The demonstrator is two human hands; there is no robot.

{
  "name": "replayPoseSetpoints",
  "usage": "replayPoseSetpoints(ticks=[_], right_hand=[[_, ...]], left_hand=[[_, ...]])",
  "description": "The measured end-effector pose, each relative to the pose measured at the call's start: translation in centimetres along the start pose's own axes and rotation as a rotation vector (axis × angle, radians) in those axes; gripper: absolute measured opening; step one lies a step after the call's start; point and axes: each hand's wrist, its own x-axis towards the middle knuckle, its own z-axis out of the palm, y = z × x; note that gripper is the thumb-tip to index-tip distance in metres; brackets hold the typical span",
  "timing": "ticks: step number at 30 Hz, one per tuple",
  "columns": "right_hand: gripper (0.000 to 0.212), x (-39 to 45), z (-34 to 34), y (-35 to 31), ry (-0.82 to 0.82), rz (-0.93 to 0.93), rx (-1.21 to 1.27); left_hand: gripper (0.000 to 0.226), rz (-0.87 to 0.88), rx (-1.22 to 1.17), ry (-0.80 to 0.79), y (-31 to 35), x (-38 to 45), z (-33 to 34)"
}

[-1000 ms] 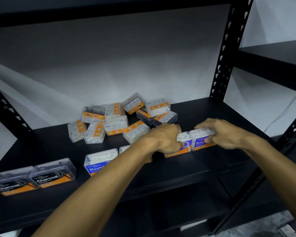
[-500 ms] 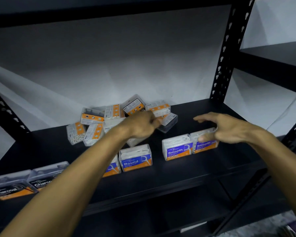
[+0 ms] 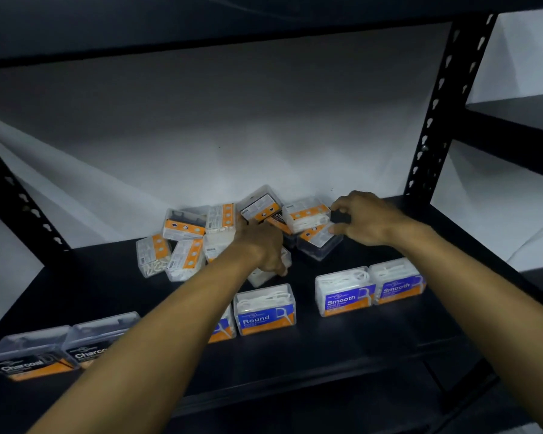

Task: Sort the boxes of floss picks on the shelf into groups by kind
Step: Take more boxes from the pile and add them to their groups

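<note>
Shelf [image 3: 373, 346]: black metal deck, carrying all stock. Front edge serves as the sorted zone; back holds the unsorted remainder.

Charcoal boxes [image 3: 60, 352]: two, dark contents, front left, side by side and touching, labels facing forward so the kind reads at a glance.

Round boxes [image 3: 265, 310]: blue labels, front centre. One fully shown; a second just to its left is mostly hidden by the left forearm.

Smooth boxes [image 3: 369, 289]: two, purple-blue labels, front right, touching each other, labels forward. Clear gaps separate the three front groups, which keeps the kinds from mixing.

Unsorted pile [image 3: 201, 236]: clear boxes with orange-banded backs, heaped at the back against the white backdrop, tilted and overlapping, most with the name side turned away. The kind of each likely has to be checked by turning it.

Left hand [image 3: 262, 249]: lowered into the middle of the pile, fingers curled down over a white-filled box [image 3: 265, 274] at the pile's near edge; whether it is actually gripped cannot be told.

Right hand [image 3: 362, 219]: at the pile's right end, thumb and fingers spread apart around the corner of a dark-bodied box [image 3: 318, 244], touching or nearly so; not closed on it.

Status, judged: sorting partly done; most boxes await placing.
</note>
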Motion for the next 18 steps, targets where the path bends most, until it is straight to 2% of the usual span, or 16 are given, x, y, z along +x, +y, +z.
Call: replayPoseSetpoints(ticks=[3,8,13,18], right_hand=[[0.054,1.8,0.4,-0.9,-0.033,-0.054,-0.11],[0.066,4.9,1.0,-1.9,-0.101,-0.136,-0.22],[0.088,7.3,1.7,-2.8,-0.238,-0.188,-0.257],[0.084,8.3,2.4,-2.7,-0.27,-0.198,-0.231]], left_hand=[[0.065,0.003,-0.081,0.061,-0.4,0.0,0.3],[0.068,0.033,-0.383,0.187,-1.9,-1.7,-0.5],[0.073,0.041,-0.659,0.234,-3.5,-4.6,-1.3],[0.071,0.071,-0.957,0.279,-5.0,-6.5,-0.9]])
